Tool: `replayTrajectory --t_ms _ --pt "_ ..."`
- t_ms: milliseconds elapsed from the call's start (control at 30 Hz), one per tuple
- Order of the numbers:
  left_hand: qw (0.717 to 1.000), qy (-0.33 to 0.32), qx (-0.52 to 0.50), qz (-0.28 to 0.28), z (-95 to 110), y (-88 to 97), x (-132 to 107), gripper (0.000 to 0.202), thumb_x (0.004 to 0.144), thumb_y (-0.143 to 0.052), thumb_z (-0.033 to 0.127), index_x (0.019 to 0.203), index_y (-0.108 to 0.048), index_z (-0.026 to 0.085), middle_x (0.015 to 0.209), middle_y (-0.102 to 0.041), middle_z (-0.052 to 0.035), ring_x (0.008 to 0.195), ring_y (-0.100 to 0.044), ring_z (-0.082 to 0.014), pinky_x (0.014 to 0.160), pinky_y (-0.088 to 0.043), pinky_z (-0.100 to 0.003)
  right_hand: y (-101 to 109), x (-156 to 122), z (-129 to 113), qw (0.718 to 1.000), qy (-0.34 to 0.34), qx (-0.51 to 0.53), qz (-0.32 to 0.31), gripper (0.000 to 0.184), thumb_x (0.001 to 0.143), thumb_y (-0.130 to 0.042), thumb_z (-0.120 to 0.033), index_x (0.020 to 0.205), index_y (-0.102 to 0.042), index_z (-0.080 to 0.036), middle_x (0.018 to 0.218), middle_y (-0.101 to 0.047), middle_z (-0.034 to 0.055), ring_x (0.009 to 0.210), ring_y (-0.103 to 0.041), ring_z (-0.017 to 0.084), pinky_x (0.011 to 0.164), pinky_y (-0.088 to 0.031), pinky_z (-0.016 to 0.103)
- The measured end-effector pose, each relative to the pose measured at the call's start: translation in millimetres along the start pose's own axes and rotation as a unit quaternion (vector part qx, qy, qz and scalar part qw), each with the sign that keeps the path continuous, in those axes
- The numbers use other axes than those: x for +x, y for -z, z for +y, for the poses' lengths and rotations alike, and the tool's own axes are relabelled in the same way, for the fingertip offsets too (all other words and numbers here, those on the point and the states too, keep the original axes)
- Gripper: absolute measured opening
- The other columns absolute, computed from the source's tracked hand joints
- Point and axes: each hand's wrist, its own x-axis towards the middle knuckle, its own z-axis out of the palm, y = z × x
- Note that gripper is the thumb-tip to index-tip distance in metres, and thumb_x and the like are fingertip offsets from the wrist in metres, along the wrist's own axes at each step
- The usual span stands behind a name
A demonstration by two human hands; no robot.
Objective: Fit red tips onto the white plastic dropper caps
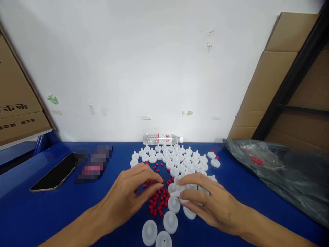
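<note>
Cardboard box: flat, brown, printed panels, seen far left of the clear plastic bottle.
Phone: thin, glossy black slab with rounded corners, laid left of and nearer than the bottle.
Left hand: held nearer than the bottle, to its left; thumb and forefinger tips are brought nearly together, and whether anything is pinched cannot be told.
Red caps: small, short cylinders, scattered in front of the bottle, near the left fingertips.
White discs: round, translucent, many with a narrow central stem upright, massed in front of the bottle.
Right hand: held in front of the bottle, to its right; fingers are curled, tips slightly parted among discs; whether one is gripped cannot be told.
Capped discs: two, red-tipped, set just right of the bottle and nearer.
Black plastic sheet: thin, wrinkled, spread far right of the bottle.
</note>
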Motion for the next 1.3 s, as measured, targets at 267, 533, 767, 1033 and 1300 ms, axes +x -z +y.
replayTrajectory --t_ms 267,533,767,1033,1300 --pt "0.998 -0.039 -0.054 -0.004 3 -11.6 -5 0.015 0.094 -0.065 0.013 0.105 -0.07 0.023 0.091 -0.076 0.0018 0.077 -0.07 -0.0079 0.064 -0.052 -0.013 -5 0 -2 0.999 -0.015 0.008 0.029 0.026 0.093 -0.067 -0.016 0.118 -0.06 -0.015 0.117 -0.07 0.0121 0.109 -0.068 0.017 0.094 -0.058 0.029" --pt "0.995 -0.055 -0.084 0.007 8 -15.1 -7 0.02 0.092 -0.067 0.011 0.107 -0.073 0.024 0.094 -0.078 -0.0011 0.08 -0.074 -0.0123 0.07 -0.058 -0.018 -3 4 -10 0.998 0.006 -0.007 0.067 0.025 0.092 -0.069 -0.015 0.116 -0.065 -0.012 0.113 -0.073 0.0134 0.105 -0.071 0.018 0.09 -0.061 0.029" --pt "0.996 -0.081 0.023 -0.001 3 -15.9 -9 0.024 0.096 -0.064 0.018 0.12 -0.065 0.024 0.097 -0.076 -0.0016 0.078 -0.071 -0.0133 0.068 -0.055 -0.022 -8 4 -13 0.996 0.018 -0.004 0.086 0.028 0.091 -0.068 -0.012 0.119 -0.066 -0.011 0.117 -0.074 0.0129 0.106 -0.072 0.017 0.095 -0.06 0.03" --pt "0.978 -0.144 0.148 -0.02 19 -15.6 -9 0.018 0.105 -0.04 0.016 0.097 -0.055 0.019 0.074 -0.064 0.0001 0.062 -0.055 -0.0159 0.059 -0.046 -0.029 -3 7 -21 0.994 0.046 -0.056 0.087 0.025 0.09 -0.069 -0.009 0.115 -0.068 -0.011 0.116 -0.075 0.0117 0.113 -0.069 0.019 0.092 -0.062 0.03" --pt "0.988 -0.084 0.123 -0.043 25 -15.7 -14 0.025 0.107 -0.03 0.022 0.094 -0.051 0.022 0.081 -0.066 -0.0017 0.066 -0.061 -0.0159 0.056 -0.041 -0.028 0 8 -23 0.992 0.066 -0.088 0.063 0.021 0.092 -0.066 -0.012 0.112 -0.071 -0.011 0.117 -0.074 0.0109 0.114 -0.069 0.019 0.094 -0.06 0.027"
